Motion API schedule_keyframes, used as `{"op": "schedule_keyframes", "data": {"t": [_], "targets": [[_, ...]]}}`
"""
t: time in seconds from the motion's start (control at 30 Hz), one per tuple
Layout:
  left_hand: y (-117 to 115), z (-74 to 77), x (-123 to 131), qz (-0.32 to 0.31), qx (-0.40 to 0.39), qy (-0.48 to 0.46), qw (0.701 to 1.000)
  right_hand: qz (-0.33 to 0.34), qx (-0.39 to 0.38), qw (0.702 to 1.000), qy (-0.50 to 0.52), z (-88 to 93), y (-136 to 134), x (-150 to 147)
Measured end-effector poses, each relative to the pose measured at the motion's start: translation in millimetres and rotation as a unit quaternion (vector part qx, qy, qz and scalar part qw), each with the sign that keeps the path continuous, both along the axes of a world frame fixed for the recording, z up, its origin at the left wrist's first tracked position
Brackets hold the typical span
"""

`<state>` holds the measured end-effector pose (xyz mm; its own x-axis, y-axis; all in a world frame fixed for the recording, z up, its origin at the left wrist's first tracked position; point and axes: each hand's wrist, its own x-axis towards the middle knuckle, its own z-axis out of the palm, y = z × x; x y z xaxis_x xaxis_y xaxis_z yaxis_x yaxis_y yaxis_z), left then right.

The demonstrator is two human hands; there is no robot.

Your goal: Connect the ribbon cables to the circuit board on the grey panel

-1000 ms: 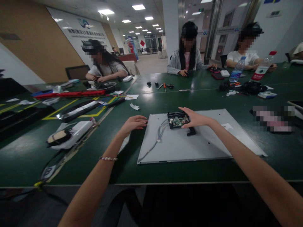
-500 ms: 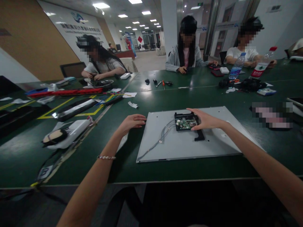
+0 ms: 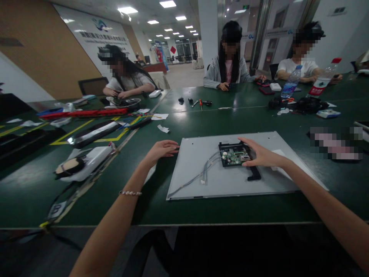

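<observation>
A flat grey panel (image 3: 190,165) lies on the green table. On it sits a black bracket (image 3: 255,173) carrying a green circuit board (image 3: 235,156), from which grey cables (image 3: 198,175) run to the panel's near left corner. My right hand (image 3: 259,154) grips the right side of the bracket between thumb and fingers. At the panel's left edge rests my left hand (image 3: 162,151), its fingers stretched out toward the edge and holding nothing.
A white device (image 3: 95,159) and a black bar (image 3: 95,132) lie on the left. Small tools (image 3: 201,104) are farther back. Two bottles (image 3: 291,82) stand at the back right. Three people sit across the green table (image 3: 144,213).
My right hand and the bracket with its board have shifted right and slightly nearer across the panel, and the cables moved along. My left hand stays at the panel's edge.
</observation>
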<state>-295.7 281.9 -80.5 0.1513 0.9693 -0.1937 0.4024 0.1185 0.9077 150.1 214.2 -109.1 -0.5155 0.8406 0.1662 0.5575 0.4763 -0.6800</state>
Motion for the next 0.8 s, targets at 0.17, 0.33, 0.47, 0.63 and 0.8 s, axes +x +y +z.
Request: {"op": "schedule_keyframes", "data": {"t": [0.17, 0.33, 0.47, 0.63, 0.8], "targets": [[18, -16.1, -9, 0.093, 0.163, 0.116, 0.975, -0.030, -0.037, 0.998, 0.035, -10.3, 0, 1], [52, -18.4, -23, 0.136, 0.314, 0.347, 0.873, -0.058, -0.050, 0.993, 0.085, -19.5, 5, 2], [81, -14.9, -23, 0.106, 0.294, 0.430, 0.847, -0.057, -0.061, 0.992, 0.098, -21.9, 6, 2], [105, -11.7, -18, 0.116, 0.211, 0.506, 0.828, -0.065, -0.074, 0.991, 0.087, -18.0, 1, 0], [116, -7.2, -15, 0.115, 0.220, 0.563, 0.788, -0.051, -0.046, 0.996, 0.055, -16.5, -1, -5]]}}
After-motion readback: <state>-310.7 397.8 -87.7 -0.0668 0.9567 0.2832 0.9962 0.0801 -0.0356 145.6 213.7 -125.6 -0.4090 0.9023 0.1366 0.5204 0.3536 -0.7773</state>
